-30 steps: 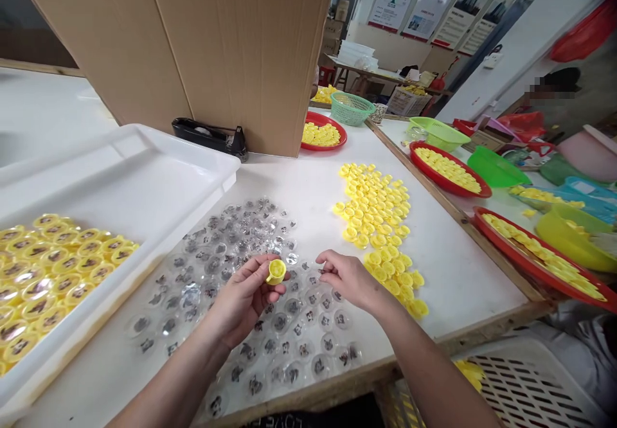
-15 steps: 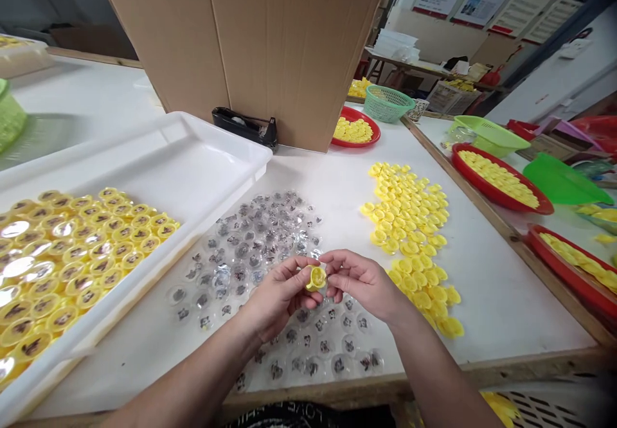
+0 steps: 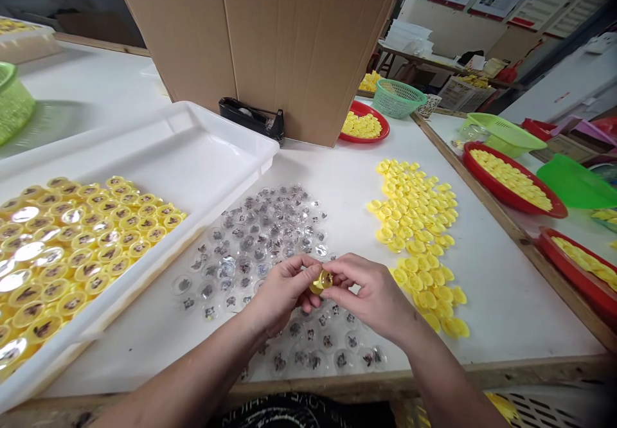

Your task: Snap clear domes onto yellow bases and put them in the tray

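Observation:
Between my hands is a small round yellow cup (image 3: 322, 281), its face showing a dark printed mark. My left hand (image 3: 289, 288) grips it from the left with thumb and fingers. From the right, my right hand (image 3: 359, 286) pinches its rim, fingertips close to the left ones. Below and beyond the hands, clear discs with dark animal prints (image 3: 260, 235) are spread on the white table. Loose yellow cups (image 3: 414, 213) lie in a group to the right. On the left, a white tray (image 3: 236, 135) holds rows of yellow cups with printed faces (image 3: 101, 235).
A tall cardboard sheet (image 3: 289, 49) stands at the back, a black tape dispenser (image 3: 253, 119) before it. Red plates (image 3: 515, 177) of yellow pieces and a green basket (image 3: 399, 98) are at the right and back. A wooden strip (image 3: 501, 216) edges the table.
The cup has turned, and its face now shows a dark print where a plain yellow hollow was visible. My right hand has closed in on its rim. The whole view has shifted slightly.

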`<act>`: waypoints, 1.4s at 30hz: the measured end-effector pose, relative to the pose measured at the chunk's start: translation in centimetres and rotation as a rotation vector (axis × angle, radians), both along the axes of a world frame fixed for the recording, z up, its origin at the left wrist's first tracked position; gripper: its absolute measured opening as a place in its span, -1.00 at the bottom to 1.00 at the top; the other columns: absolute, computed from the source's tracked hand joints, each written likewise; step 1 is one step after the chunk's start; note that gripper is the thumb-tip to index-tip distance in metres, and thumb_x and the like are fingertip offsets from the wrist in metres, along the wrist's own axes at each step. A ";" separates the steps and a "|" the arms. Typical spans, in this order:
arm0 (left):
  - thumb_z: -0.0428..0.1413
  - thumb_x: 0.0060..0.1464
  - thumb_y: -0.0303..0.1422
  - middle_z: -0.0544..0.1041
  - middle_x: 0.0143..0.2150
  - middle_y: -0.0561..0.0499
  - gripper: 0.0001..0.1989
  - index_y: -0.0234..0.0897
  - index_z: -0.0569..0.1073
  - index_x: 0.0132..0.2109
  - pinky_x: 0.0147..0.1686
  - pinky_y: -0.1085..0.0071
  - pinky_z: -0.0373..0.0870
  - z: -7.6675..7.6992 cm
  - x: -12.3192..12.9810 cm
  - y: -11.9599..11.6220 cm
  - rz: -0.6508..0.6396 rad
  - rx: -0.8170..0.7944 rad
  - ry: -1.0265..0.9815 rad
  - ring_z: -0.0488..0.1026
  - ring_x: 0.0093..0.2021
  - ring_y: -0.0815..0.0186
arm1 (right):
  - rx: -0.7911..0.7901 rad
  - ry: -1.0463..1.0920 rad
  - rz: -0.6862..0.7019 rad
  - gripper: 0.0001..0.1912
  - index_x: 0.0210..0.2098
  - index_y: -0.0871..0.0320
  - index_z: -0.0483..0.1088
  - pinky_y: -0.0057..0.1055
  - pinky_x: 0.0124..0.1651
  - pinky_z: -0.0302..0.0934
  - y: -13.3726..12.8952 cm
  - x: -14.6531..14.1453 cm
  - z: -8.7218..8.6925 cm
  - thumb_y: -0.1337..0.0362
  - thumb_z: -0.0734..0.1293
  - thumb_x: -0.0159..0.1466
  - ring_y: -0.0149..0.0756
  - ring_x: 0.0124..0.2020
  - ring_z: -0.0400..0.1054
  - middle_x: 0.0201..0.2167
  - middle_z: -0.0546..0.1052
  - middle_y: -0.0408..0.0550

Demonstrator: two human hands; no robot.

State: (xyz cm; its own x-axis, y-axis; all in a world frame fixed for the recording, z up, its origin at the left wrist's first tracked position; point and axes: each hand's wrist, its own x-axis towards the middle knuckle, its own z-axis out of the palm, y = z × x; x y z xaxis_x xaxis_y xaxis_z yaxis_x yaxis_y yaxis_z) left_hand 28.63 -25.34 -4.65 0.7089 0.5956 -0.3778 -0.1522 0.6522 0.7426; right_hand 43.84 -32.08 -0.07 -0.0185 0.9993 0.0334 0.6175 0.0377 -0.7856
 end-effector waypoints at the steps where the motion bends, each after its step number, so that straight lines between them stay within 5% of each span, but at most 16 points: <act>1: 0.18 0.02 -0.22 0.47 -0.50 -0.01 -0.71 -0.40 0.44 -0.23 -0.67 0.64 0.26 0.0 -0.1 0.1 -0.011 -0.011 -0.026 0.39 -0.59 0.46 | 0.017 -0.013 0.004 -0.70 -0.18 0.06 0.47 -0.48 -0.35 0.27 0.0 0.0 0.1 0.47 0.33 0.11 -0.43 -0.38 0.35 -0.34 0.44 -0.15; 6: 0.23 -0.02 -0.32 0.52 -0.43 -0.06 -0.67 -0.42 0.47 -0.11 -0.52 0.63 0.37 0.0 -0.5 0.5 -0.074 -0.087 -0.141 0.46 -0.48 0.44 | 0.102 -0.102 0.015 -0.65 -0.11 0.07 0.44 -0.51 -0.34 0.29 -0.4 0.2 0.7 0.48 0.32 0.13 -0.43 -0.32 0.36 -0.26 0.45 -0.11; 14: 0.25 -0.04 -0.31 0.49 -0.47 0.00 -0.69 -0.39 0.49 -0.15 -0.58 0.65 0.31 -0.1 -0.5 0.2 -0.071 -0.069 -0.161 0.42 -0.53 0.49 | 0.209 -0.261 0.065 -0.61 -0.02 0.07 0.38 -0.44 -0.19 0.32 -1.0 -0.2 1.4 0.49 0.28 0.18 -0.38 -0.23 0.36 -0.20 0.44 -0.07; 22: 0.27 -0.08 -0.30 0.49 -0.44 -0.01 -0.74 -0.38 0.50 -0.25 -0.55 0.56 0.31 -0.8 -0.4 0.0 -0.040 0.035 -0.148 0.41 -0.51 0.44 | 0.199 -0.331 0.092 -0.73 -0.08 0.11 0.38 -0.37 -0.24 0.35 -1.0 -0.6 1.1 0.44 0.24 0.24 -0.33 -0.28 0.37 -0.26 0.43 -0.03; 27: 0.14 0.07 -0.20 0.48 -0.39 -0.03 -0.68 -0.36 0.50 -0.13 -0.42 0.49 0.33 -0.7 -0.5 0.1 -0.074 0.164 -0.082 0.38 -0.42 0.42 | 0.262 -0.379 0.010 -0.81 -0.17 0.16 0.39 -0.32 -0.25 0.35 -0.9 -1.4 0.1 0.43 0.22 0.25 -0.28 -0.28 0.38 -0.27 0.42 0.02; 32: 0.13 0.08 -0.24 0.45 -0.26 -0.02 -0.71 -0.28 0.44 -0.08 -0.21 0.40 0.32 0.1 -0.6 0.0 -0.134 0.454 0.031 0.37 -0.25 0.33 | 0.310 -0.295 -0.122 -0.83 -0.25 0.12 0.39 -0.35 -0.27 0.32 -0.9 -2.0 -1.1 0.45 0.23 0.22 -0.30 -0.33 0.36 -0.33 0.40 -0.03; 42: 0.16 0.05 -0.30 0.48 -0.19 -0.06 -0.75 -0.26 0.41 -0.10 -0.21 0.39 0.33 0.0 -0.8 -0.1 -0.040 0.621 0.096 0.41 -0.21 0.28 | 0.074 0.244 -0.153 -0.78 -0.15 0.08 0.39 -0.36 -0.21 0.31 -0.8 0.0 -2.7 0.27 0.35 0.18 -0.34 -0.28 0.37 -0.26 0.45 -0.09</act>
State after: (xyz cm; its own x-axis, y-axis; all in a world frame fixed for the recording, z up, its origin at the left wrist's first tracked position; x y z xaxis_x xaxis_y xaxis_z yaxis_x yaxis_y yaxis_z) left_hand 27.79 -25.46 -4.66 0.7151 0.6983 -0.0325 -0.0510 0.0985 0.9938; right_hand 43.86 -32.86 -2.82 0.1497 0.9846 0.0908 0.4140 0.0209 -0.9100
